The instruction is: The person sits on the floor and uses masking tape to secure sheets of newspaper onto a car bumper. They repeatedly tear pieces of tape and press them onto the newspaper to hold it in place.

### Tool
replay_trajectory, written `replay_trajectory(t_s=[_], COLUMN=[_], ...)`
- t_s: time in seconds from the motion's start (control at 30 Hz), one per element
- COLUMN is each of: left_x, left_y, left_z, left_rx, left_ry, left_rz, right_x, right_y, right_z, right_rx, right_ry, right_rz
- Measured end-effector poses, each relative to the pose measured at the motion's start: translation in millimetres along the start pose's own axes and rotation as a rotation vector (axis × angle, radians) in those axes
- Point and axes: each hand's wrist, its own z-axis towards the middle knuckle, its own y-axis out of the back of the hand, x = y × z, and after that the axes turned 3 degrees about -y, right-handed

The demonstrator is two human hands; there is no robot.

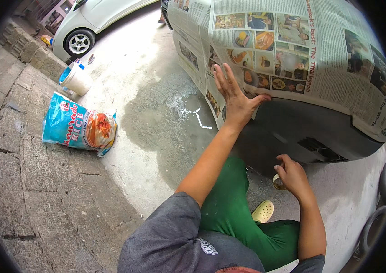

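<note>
Sheets of newspaper [265, 59] cover the upper part of a car's body, with the dark grey lower bumper [288, 129] showing beneath their edge. Against the paper near its lower left edge, my left hand [238, 98] rests with fingers stretched and thumb spread. My right hand [294, 176] is lower down, in front of the bumper, its fingers curled around a roll of tape [278, 183]. Part of the roll is hidden behind that hand. A dark grille opening [321, 149] sits in the bumper to the right of it.
At left, a blue rice sack [79, 125] stands by a white bucket [76, 79] with something blue in it. A white car [97, 20] is parked behind. Stone paving [51, 200] borders the concrete, which has a wet patch [152, 118]. Tyres [375, 227] lie at far right.
</note>
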Motion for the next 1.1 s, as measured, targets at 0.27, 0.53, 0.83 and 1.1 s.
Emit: replay_trajectory(t_s=[0.27, 0.53, 0.83, 1.1], left_x=[-23.9, -115.9, -118.2, -121.7], left_y=[9.2, 33.9, -7.6, -25.5], left_z=[-38.1, -104.6, -143.8, -165.5], left_rx=[-0.031, 0.588, 0.794, 0.802], left_ry=[0.234, 0.404, 0.655, 0.490], left_rz=[-0.011, -0.848, -1.077, -1.028], right_x=[10.9, 33.0, 8.1, -15.1], right_y=[22.3, 48.4, 46.8, 42.6], right_z=[-10.8, -43.4, -63.9, -74.9], right_rx=[0.071, -0.242, -0.311, -0.321], right_ry=[0.009, 0.122, -0.011, -0.080], right_rz=[0.317, 0.329, 0.094, 0.004])
